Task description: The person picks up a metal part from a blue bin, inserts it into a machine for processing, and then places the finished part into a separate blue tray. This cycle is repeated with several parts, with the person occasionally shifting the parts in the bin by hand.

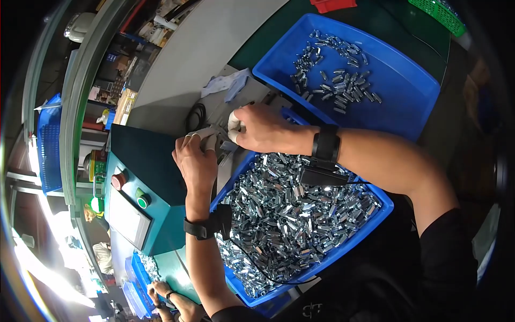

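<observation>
My left hand (196,158) and my right hand (260,129) meet at a small grey fixture (225,142) beside a teal machine box (150,177). Both wear white fingertip covers. The fingers of each hand are pinched together at the fixture; what they hold is too small and hidden to tell. Under my forearms lies a blue tray (370,225) heaped with several small shiny metal parts (289,214). Black bands with cables sit on both wrists.
A second blue tray (407,102) at the back holds several scattered metal parts (332,70). The teal box carries a red knob (119,181), a green button (142,201) and a screen. A white rag (225,85) lies on the grey bench. Another person's hands (166,295) work at lower left.
</observation>
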`<act>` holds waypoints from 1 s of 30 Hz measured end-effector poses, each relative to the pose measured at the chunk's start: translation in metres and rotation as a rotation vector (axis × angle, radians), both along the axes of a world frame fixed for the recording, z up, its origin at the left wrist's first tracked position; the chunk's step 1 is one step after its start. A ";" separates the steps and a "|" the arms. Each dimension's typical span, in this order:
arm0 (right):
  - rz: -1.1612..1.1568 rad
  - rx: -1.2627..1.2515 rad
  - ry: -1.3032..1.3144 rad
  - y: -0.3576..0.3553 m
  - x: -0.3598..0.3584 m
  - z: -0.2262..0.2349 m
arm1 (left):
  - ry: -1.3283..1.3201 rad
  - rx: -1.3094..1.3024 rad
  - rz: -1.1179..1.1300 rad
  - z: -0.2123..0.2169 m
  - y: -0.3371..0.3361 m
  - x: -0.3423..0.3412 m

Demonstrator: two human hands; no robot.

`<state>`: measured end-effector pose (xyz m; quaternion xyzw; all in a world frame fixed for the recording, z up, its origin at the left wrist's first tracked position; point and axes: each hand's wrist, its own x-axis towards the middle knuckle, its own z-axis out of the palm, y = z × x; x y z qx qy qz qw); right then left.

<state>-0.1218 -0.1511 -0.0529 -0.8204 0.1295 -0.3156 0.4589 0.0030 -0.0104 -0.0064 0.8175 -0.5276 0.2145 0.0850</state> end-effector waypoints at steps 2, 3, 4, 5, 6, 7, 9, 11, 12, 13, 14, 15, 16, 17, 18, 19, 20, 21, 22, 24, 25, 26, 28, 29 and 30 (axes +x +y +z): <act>0.042 -0.006 -0.004 0.003 0.001 -0.001 | -0.006 0.008 0.010 0.000 0.004 -0.001; 0.046 -0.006 -0.003 0.004 0.002 -0.002 | -0.040 0.026 -0.005 0.001 0.007 -0.002; 0.081 0.016 -0.024 0.006 0.003 -0.002 | -0.075 0.043 -0.018 0.002 0.009 -0.004; 0.113 0.036 -0.044 0.006 0.003 -0.002 | -0.109 0.059 -0.034 0.004 0.011 -0.007; 0.147 0.057 -0.063 0.007 0.003 -0.003 | -0.107 0.057 -0.030 0.006 0.014 -0.012; 0.153 0.057 -0.061 0.009 0.005 -0.003 | -0.055 -0.023 -0.057 0.009 0.021 -0.019; 0.251 0.082 -0.072 0.005 0.005 -0.009 | 0.063 -0.177 -0.136 0.008 0.026 -0.038; 0.300 0.092 -0.070 0.007 0.005 -0.009 | 0.203 -0.170 -0.079 0.011 0.046 -0.063; 0.387 0.192 -0.029 0.007 0.003 -0.008 | 0.342 -0.165 -0.022 0.010 0.057 -0.073; 0.499 0.298 0.004 0.011 0.004 -0.003 | 0.344 -0.170 -0.003 0.010 0.071 -0.079; 0.608 0.404 0.041 0.015 0.006 0.001 | 0.347 -0.057 0.044 0.009 0.084 -0.084; 0.620 0.403 0.057 0.014 0.007 0.000 | 0.357 0.054 0.085 0.005 0.092 -0.088; 0.620 0.345 0.068 0.012 0.008 -0.001 | 0.370 0.164 0.124 0.002 0.097 -0.091; 0.620 0.286 0.080 0.011 0.008 -0.003 | 0.386 0.155 0.136 -0.001 0.100 -0.092; 0.629 0.227 0.089 0.012 0.010 -0.004 | 0.436 0.187 0.094 -0.003 0.102 -0.093; 0.649 0.224 0.105 0.015 0.011 -0.005 | 0.487 0.217 0.050 -0.005 0.104 -0.094; 0.630 0.171 0.103 0.018 0.010 -0.006 | 0.538 0.249 0.001 -0.006 0.106 -0.095; 0.610 0.118 0.098 0.020 0.010 -0.006 | 0.552 0.241 0.015 -0.006 0.106 -0.096; 0.589 0.065 0.090 0.022 0.010 -0.005 | 0.553 0.274 0.019 -0.006 0.104 -0.099; 0.600 0.081 0.122 0.025 0.007 -0.002 | 0.549 0.352 0.011 -0.006 0.101 -0.100; 0.601 0.095 0.143 0.026 0.006 -0.001 | 0.555 0.353 0.014 -0.006 0.102 -0.099; 0.599 0.109 0.161 0.026 0.005 -0.001 | 0.574 0.350 0.030 -0.006 0.102 -0.100; 0.588 0.087 0.142 0.026 0.006 -0.005 | 0.606 0.349 0.056 -0.006 0.103 -0.101; 0.576 0.061 0.121 0.026 0.006 -0.006 | 0.608 0.356 0.052 -0.006 0.103 -0.101; 0.563 0.034 0.099 0.026 0.006 -0.007 | 0.590 0.361 0.045 -0.005 0.103 -0.101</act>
